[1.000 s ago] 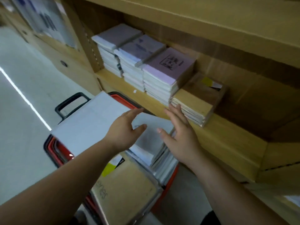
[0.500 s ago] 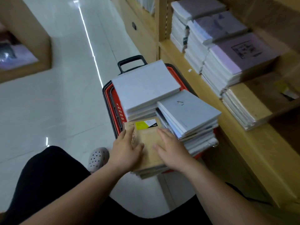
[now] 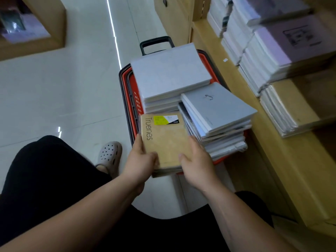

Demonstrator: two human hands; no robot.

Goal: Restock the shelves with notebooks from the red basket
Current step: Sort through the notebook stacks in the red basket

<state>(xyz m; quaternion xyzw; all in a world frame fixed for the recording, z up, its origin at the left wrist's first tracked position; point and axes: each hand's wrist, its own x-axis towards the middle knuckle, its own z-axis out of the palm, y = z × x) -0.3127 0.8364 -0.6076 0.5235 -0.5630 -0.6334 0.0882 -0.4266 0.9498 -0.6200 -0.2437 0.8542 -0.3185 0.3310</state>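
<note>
Brown notebook (image 3: 164, 140), cover printed "Truenes" with a yellow label at its far edge, sits on top of a thin pile of similar books at the 6 o'clock end of the red basket (image 3: 125, 82).

Left hand (image 3: 140, 160) is at the notebook's 9 o'clock edge, thumb laid on the cover, fingers curled along and under the side. Right hand (image 3: 196, 162) is at the 3 o'clock edge, thumb on the cover near the lower corner, fingers wrapped round the side. Both hands grip the pile between them.

Large grey stack (image 3: 169, 73) fills the basket's 12 o'clock end. Smaller grey stack (image 3: 218, 108) lies at 2 o'clock of the notebook, overhanging the basket's rim.

Wooden shelf (image 3: 291, 160) runs along the 3 o'clock side and carries stacked notebooks (image 3: 283, 48). A perforated shoe (image 3: 109, 155) stands on the floor at 9 o'clock of the left hand.
</note>
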